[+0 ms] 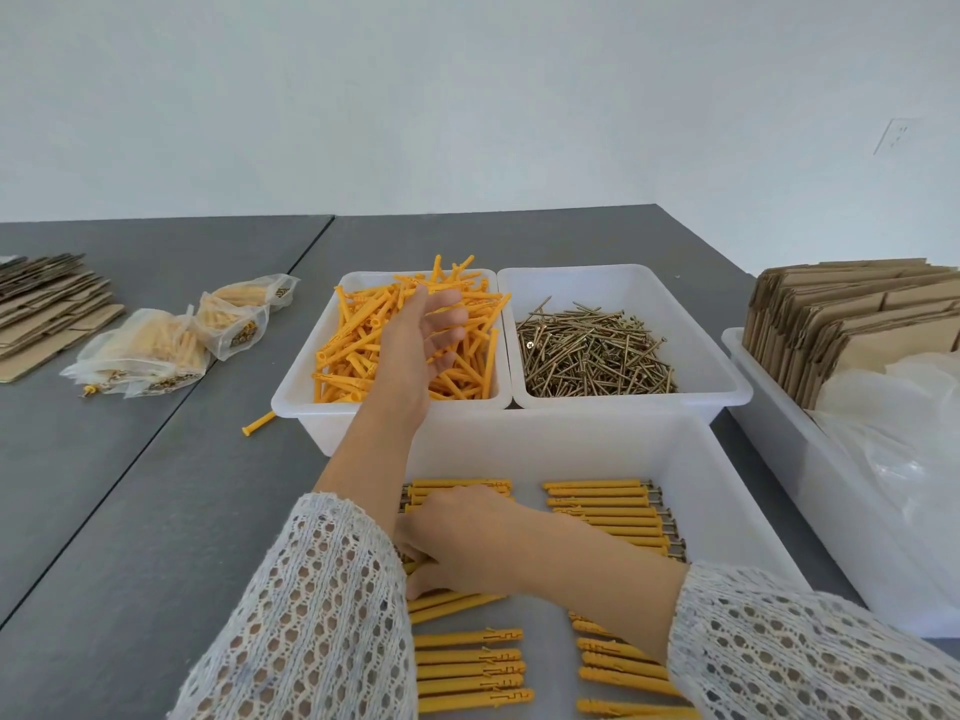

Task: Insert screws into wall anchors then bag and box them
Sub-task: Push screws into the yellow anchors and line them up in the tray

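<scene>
My left hand point(423, 337) reaches into the far-left white bin point(306, 392) of loose orange wall anchors point(363, 345). Its fingers are relaxed and slightly bent above the pile, with nothing plainly held. The bin beside it holds brass screws point(592, 356). My right hand point(462, 535) crosses to the left inside the near white tray point(691, 459). It lies on a row of assembled anchors point(457, 485) with screws in them. Its fingertips are hidden behind my left sleeve. More assembled rows point(608, 511) lie to the right and in front point(470, 667).
Filled clear bags point(150, 350) of anchors lie on the grey table at left, next to flat cardboard boxes point(47, 309). One stray anchor point(258, 423) lies beside the anchor bin. A right-hand white tray point(779, 439) holds folded cardboard point(852, 324) and clear plastic bags point(904, 449).
</scene>
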Demonstrator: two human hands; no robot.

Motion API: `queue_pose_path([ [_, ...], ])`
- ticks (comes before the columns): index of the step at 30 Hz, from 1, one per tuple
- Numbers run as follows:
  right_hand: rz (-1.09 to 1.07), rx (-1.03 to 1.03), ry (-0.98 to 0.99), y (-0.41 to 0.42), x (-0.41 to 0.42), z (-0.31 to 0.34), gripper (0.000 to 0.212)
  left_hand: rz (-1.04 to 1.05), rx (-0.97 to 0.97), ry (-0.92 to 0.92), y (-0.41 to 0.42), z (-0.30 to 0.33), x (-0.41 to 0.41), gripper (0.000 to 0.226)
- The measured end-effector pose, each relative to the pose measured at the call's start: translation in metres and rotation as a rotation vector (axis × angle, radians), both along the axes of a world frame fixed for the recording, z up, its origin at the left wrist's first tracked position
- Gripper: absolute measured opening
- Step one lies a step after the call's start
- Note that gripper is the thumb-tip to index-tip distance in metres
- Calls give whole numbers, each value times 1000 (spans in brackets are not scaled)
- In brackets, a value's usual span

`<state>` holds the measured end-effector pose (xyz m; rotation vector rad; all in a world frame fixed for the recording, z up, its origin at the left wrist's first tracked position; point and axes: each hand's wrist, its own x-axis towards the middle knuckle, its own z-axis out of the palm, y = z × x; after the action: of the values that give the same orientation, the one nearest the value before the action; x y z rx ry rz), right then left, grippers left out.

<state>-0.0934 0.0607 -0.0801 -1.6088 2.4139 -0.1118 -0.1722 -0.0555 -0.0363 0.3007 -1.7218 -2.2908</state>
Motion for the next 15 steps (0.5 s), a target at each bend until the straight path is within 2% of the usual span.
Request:
queue_pose_path([
  [2, 5, -6, -4, 2, 0, 0, 37, 76, -127, -33, 3, -1, -3, 31],
  [4, -11, -2, -89, 3, -1, 9, 38, 139, -420, -14, 7, -6, -5, 27],
  [7, -1, -15, -190, 13, -20, 44, 39, 108, -885, 33, 14, -15, -4, 20],
  [9, -48, -46, -424, 34, -41, 71, 44, 41, -1077, -45, 18, -18, -5, 11],
  [11, -178, -249, -732, 62, -58, 87, 38, 10, -1197, -149, 21, -19, -5, 6],
  [12, -273, -413, -798, 77, -67, 87, 33, 13, -1225, -172, 22, -20, -6, 6],
  [13, -411, -588, -777, 89, -78, 82, 31, 19, -1233, -179, 23, -22, -7, 9],
  [15, -775, -831, -506, 106, -102, 68, 27, 15, -1230, -181, 23, -22, -7, 19],
])
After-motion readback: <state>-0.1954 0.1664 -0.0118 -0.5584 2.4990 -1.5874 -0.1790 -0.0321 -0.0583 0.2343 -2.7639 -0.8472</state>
